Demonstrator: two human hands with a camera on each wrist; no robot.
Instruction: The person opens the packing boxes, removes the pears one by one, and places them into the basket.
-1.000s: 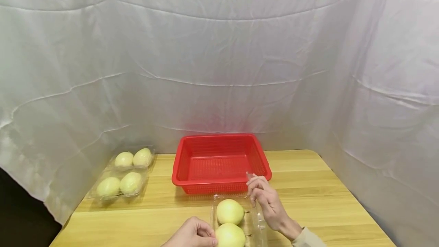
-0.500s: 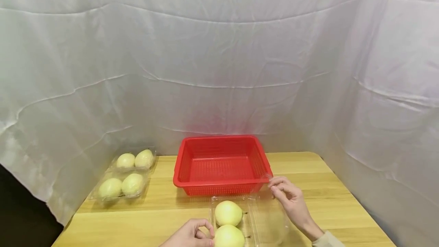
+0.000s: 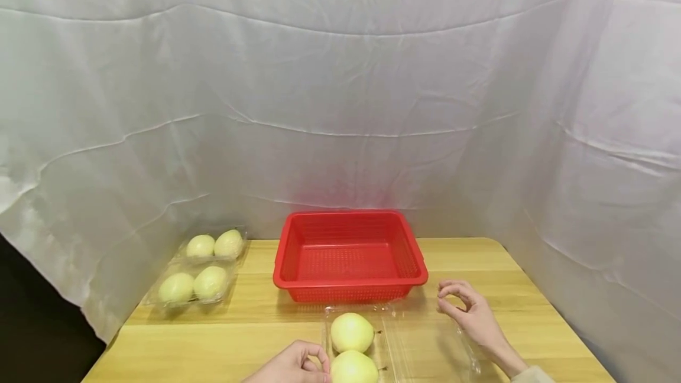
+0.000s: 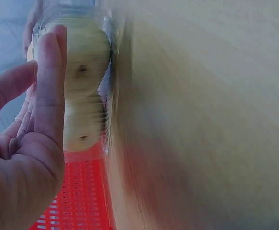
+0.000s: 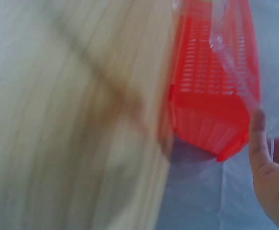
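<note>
A clear plastic clamshell box [image 3: 382,341] with two pale yellow pears [image 3: 352,333] lies at the front middle of the table, its lid [image 3: 425,344] swung out to the right. My left hand [image 3: 294,364] pinches the box's left rim between thumb and fingertips, beside the nearer pear; the left wrist view shows thumb and fingers on either side of the plastic edge. To the right, my right hand [image 3: 479,319] holds the edge of the raised lid with thumb and fingers. In the right wrist view the clear plastic runs up to the fingertip [image 5: 258,120].
Right behind the box stands a red plastic basket [image 3: 351,284] with nothing in it. At the table's left edge are more clear-packed pears [image 3: 210,281] in two pairs. Light grey curtains [image 3: 340,87] enclose the wooden table [image 3: 255,336] behind and on both sides.
My right hand has moved right, swinging the lid from nearly upright over to the right, away from the pears. My left hand has stayed at the box's left rim.
</note>
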